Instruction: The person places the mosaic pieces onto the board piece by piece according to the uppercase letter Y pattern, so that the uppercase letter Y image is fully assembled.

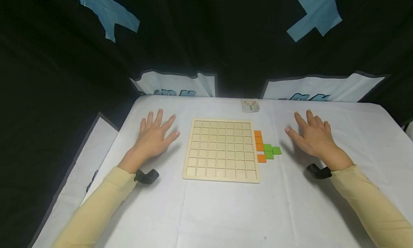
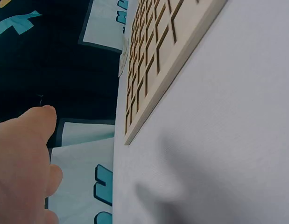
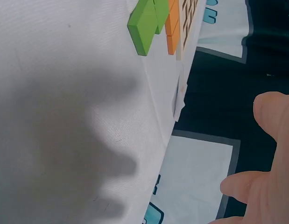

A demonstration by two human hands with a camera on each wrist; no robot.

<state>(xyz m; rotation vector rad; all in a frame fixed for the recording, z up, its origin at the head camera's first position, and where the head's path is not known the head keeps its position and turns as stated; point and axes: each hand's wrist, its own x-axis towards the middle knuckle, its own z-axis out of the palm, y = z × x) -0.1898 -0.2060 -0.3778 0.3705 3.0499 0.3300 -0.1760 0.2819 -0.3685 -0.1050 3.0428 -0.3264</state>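
A square wooden grid board (image 1: 222,151) lies on the table between the two hands. Against its right edge sit several orange tiles (image 1: 259,147), with a few green tiles (image 1: 268,154) just beyond them. My left hand (image 1: 151,138) hovers left of the board, fingers spread and holding nothing; its shadow falls on the cloth in the left wrist view. On the other side, my right hand (image 1: 313,138) is held over the table to the right of the green tiles, fingers apart, also with nothing in it.
Behind the board, near the table's far edge, lies a small card (image 1: 250,105) printed with a coloured grid. A white cloth (image 1: 226,215) covers the table. Dark curtains (image 1: 206,43) with blue tape rise behind it.
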